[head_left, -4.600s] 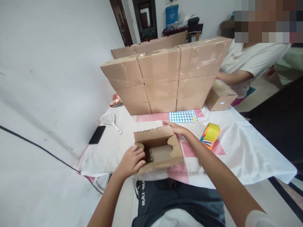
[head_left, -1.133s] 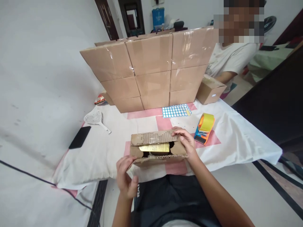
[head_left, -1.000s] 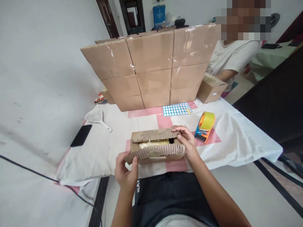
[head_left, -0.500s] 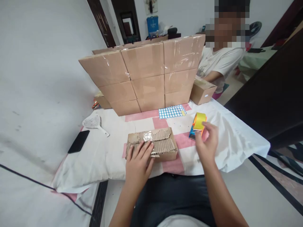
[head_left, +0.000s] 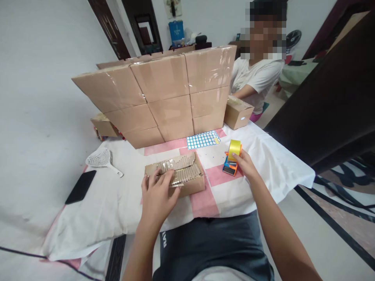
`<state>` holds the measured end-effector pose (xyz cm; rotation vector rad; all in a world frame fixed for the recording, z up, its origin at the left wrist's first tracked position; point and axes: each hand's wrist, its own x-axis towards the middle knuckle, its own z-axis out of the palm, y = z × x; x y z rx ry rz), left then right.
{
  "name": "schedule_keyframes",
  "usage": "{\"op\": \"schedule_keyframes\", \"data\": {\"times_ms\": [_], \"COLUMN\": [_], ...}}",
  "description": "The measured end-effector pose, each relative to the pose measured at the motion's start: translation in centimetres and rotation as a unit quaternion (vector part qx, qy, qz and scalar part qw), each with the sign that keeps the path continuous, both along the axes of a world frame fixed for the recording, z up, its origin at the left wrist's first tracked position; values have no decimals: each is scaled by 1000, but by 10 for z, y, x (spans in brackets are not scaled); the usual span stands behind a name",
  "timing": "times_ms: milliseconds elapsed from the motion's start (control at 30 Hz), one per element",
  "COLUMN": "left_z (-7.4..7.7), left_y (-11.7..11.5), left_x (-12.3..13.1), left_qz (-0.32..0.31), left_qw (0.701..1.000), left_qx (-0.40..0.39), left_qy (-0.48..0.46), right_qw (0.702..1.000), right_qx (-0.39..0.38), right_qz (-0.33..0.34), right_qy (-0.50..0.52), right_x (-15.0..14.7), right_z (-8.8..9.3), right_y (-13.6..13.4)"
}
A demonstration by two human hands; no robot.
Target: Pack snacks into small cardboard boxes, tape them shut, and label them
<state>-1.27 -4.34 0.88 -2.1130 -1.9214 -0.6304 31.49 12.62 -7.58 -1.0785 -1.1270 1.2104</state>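
A small cardboard box [head_left: 193,184] with ragged corrugated top flaps and shiny clear tape across them lies in front of me. My left hand [head_left: 158,197] rests on its left part, fingers spread over the flaps and thumb at the near edge. To the right of the box, a tape dispenser [head_left: 230,168] in blue and orange carries a roll of yellowish tape [head_left: 234,147]. My right hand [head_left: 246,166] closes on the dispenser's right side, thumb against the roll; the other fingers are partly hidden behind it.
Stacked taped cartons [head_left: 168,97] form a wall at the back, with a sticker sheet [head_left: 202,139] before it. Another box [head_left: 238,113] stands right, near a seated person [head_left: 253,78]. A white slotted scoop [head_left: 101,158] and a black phone [head_left: 81,187] lie left on the cloth [head_left: 117,203].
My right hand has come from hovering at the dispenser to gripping its side. My left hand's fingers have bent and spread more on the box. The view has shifted right.
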Motion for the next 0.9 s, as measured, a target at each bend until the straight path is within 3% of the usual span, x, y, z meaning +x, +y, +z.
{"op": "schedule_keyframes", "data": {"times_ms": [100, 167, 200, 267, 333, 467, 700, 833, 900], "left_z": [-1, -10, -15, -27, -36, -41, -24, -24, -30], "left_y": [-10, -21, -28, -38, -42, -37, -47, -61, -64], "left_x": [26, 57, 74, 107, 131, 143, 139, 138, 136], "left_qz": [7, -40, -80, -131, -127, -100, -133, -109, -95], "left_qw": [993, 974, 966, 958, 944, 906, 849, 826, 823], "left_qx": [113, 198, 202, 123, 23, -60, -74, -122, -135], "left_qy": [-42, -103, -142, -224, -304, -408, -506, -539, -543], "right_qw": [998, 997, 997, 996, 995, 996, 978, 971, 972], "right_qx": [39, 63, 73, 85, 82, 51, 152, 134, 128], "right_qz": [-27, -27, -20, 3, 34, 49, -128, -196, -197], "right_qy": [-41, -37, -24, 10, 43, 59, -58, -6, 23], "right_x": [-12, -23, -30, -43, -54, -66, -72, -72, -74], "right_z": [0, 8, 15, 32, 47, 55, 20, 28, 38], "right_y": [-17, -39, -53, -83, -110, -141, -128, -108, -101]}}
